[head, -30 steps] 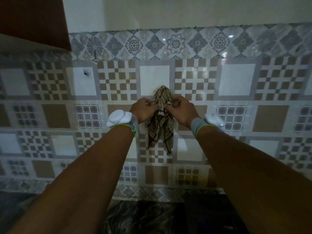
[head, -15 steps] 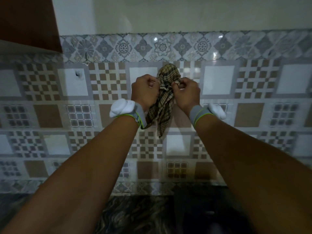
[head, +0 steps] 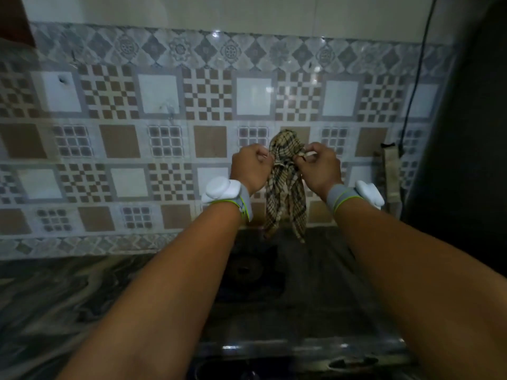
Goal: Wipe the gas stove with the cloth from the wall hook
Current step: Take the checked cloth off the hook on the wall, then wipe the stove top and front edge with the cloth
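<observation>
A beige and black checked cloth hangs bunched between my two hands in front of the tiled wall. My left hand grips its top from the left, and my right hand pinches it from the right. The cloth's ends dangle just above the far edge of the dark gas stove, whose left burner shows between my forearms. The bare wall hook sits on the tiles to the upper left, well apart from the cloth.
A dark marbled counter runs left of the stove. A tall dark object fills the right side, with a black cable hanging down the wall beside it. A stove knob shows at the bottom.
Both hands lifted the cloth off the hook and brought it down and to the right, over the stove. The view has tilted down, so counter and stove now show.
</observation>
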`<state>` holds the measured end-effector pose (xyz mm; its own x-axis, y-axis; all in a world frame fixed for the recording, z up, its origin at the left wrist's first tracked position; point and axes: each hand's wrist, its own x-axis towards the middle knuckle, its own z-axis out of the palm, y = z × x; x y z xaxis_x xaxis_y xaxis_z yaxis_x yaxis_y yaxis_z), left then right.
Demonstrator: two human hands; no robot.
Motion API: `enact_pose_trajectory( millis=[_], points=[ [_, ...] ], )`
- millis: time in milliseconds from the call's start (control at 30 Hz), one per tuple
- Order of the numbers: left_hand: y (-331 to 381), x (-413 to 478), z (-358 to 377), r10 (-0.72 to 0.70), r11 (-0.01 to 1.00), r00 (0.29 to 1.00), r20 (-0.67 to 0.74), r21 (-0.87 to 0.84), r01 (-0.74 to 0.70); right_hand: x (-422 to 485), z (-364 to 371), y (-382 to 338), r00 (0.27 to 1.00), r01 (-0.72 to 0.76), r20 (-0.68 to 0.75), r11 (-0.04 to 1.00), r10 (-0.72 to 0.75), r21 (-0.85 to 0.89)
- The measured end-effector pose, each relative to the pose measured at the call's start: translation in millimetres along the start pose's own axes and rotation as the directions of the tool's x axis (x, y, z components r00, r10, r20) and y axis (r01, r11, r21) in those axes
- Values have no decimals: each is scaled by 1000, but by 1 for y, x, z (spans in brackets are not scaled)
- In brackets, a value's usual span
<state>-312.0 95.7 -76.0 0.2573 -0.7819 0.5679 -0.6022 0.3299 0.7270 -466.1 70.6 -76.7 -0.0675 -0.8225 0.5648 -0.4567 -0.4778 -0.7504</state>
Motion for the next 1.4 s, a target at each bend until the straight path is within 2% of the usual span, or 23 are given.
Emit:
enact_pose_trajectory(
  millis=[100, 267, 367, 433, 467, 567, 667, 700, 800, 933, 1000, 1100, 1167, 1267, 1400],
  points=[
    [16, -61, 31, -67, 998, 994, 86, 15, 66, -43, -46, 30, 994, -81, 75, 996, 84, -38],
    [5, -141, 66, -188, 982, 955, 228, 75, 175, -107, -73, 80, 951, -211, 195, 965, 239, -155],
    [-4, -178, 77, -340, 929, 844, 414, 286, 234, -139, -82, 99, 902, -230, 304, 936, 308, -268],
    [-9, -192, 77, -418, 872, 739, 528, 460, 165, -160, -80, 106, 852, -224, 389, 915, 351, -334],
    [-11, -195, 75, -447, 846, 713, 541, 515, 140, -168, -77, 109, 828, -226, 418, 904, 375, -362],
    [-18, -193, 66, -473, 802, 737, 483, 583, 132, -186, -57, 118, 783, -167, 486, 884, 389, -438],
    [-27, -181, 54, -479, 783, 761, 438, 605, 145, -204, -30, 137, 648, 48, 641, 817, 412, -574],
    [-31, -178, 50, -480, 776, 763, 433, 616, 139, -211, -25, 145, 637, 98, 651, 794, 413, -600],
    [-61, -161, 47, -492, 733, 777, 392, 668, 127, -226, -6, 171, 700, 154, 606, 749, 378, -645],
    [-105, -140, 44, -553, 658, 802, 227, 709, 253, -203, 26, 186, 712, 164, 602, 748, 361, -643],
    [-128, -119, 45, -600, 632, 772, 211, 717, 294, -176, 45, 197, 693, 161, 614, 748, 378, -643],
    [-162, -86, 46, -609, 625, 776, 162, 701, 344, -135, 71, 215, 653, 191, 638, 726, 409, -661],
    [-185, -65, 50, -606, 622, 787, 118, 687, 376, -109, 87, 227, 653, 194, 646, 736, 397, -648],
    [-212, -37, 55, -654, 609, 753, 74, 641, 466, -71, 108, 244, 643, 211, 676, 765, 360, -608],
    [-246, -6, 55, -675, 619, 728, 120, 628, 471, -15, 135, 260, 601, 254, 699, 738, 387, -626]
  ],
)
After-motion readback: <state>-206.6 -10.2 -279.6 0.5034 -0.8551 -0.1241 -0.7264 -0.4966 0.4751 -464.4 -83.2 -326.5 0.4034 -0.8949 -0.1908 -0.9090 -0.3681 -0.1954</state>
